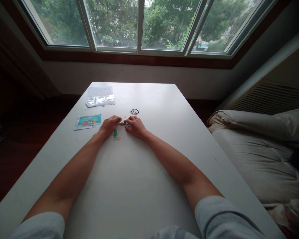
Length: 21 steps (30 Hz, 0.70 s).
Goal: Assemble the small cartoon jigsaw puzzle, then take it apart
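Observation:
A small pile of loose jigsaw pieces (pixel 122 122) lies on the white table, between my two hands. My left hand (pixel 109 126) is at the pile's left side with its fingers bent and drawn together; whatever is in them is hidden. From the right, my right hand (pixel 136 126) reaches into the pile, thumb and forefinger apart and touching its edge. Just below my left fingers is a narrow green-and-blue group of pieces (pixel 115 134), seemingly joined. A colourful cartoon picture sheet (pixel 89 121) lies flat to the left of my left hand.
A clear plastic bag with paper (pixel 100 96) lies at the table's far left. Beyond my right hand is a dark-rimmed round item (pixel 134 112). The white table (pixel 137 192) runs toward the window. A beige cushioned seat (pixel 254 156) stands along the right.

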Each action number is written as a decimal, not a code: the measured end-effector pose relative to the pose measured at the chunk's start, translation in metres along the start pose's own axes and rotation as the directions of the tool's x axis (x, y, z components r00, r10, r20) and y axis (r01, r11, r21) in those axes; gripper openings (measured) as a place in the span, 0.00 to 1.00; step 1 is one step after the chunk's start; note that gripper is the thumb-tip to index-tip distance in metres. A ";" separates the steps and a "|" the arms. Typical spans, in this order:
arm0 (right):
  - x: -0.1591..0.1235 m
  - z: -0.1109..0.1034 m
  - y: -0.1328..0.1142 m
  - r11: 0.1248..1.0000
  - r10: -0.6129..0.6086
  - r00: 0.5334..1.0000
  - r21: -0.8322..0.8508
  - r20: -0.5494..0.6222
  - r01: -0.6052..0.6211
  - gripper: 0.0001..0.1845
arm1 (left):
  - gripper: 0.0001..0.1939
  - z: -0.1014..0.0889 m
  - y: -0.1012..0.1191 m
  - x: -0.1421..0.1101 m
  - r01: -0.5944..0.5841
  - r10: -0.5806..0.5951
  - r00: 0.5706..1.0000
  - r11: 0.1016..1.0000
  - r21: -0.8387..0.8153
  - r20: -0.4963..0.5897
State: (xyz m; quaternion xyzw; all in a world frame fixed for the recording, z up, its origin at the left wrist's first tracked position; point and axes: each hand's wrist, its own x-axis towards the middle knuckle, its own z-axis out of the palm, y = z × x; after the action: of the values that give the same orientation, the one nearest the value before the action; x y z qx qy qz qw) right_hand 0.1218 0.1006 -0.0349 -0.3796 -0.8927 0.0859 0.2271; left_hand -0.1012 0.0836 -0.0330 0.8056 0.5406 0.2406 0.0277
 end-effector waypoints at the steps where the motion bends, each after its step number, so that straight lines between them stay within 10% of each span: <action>1: 0.000 0.000 0.000 1.000 -0.019 1.000 0.007 0.003 0.019 0.18 | 0.15 0.000 0.000 0.000 0.006 -0.006 1.000 1.000 -0.001 -0.005; 16: -0.001 -0.008 0.005 0.991 0.076 0.993 0.118 -0.086 -0.066 0.08 | 0.17 -0.005 0.005 0.000 0.173 -0.169 0.984 0.981 0.091 -0.048; 21: -0.003 -0.022 0.012 0.966 -0.129 0.989 0.237 0.078 0.108 0.05 | 0.22 -0.007 0.007 -0.001 0.171 -0.171 0.985 0.977 0.127 -0.010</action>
State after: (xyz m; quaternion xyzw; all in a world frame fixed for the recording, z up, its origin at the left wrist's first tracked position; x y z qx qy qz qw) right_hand 0.1417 0.1059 -0.0203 -0.2920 -0.9073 0.1932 0.2329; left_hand -0.0987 0.0786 -0.0255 0.7563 0.6223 0.2019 -0.0028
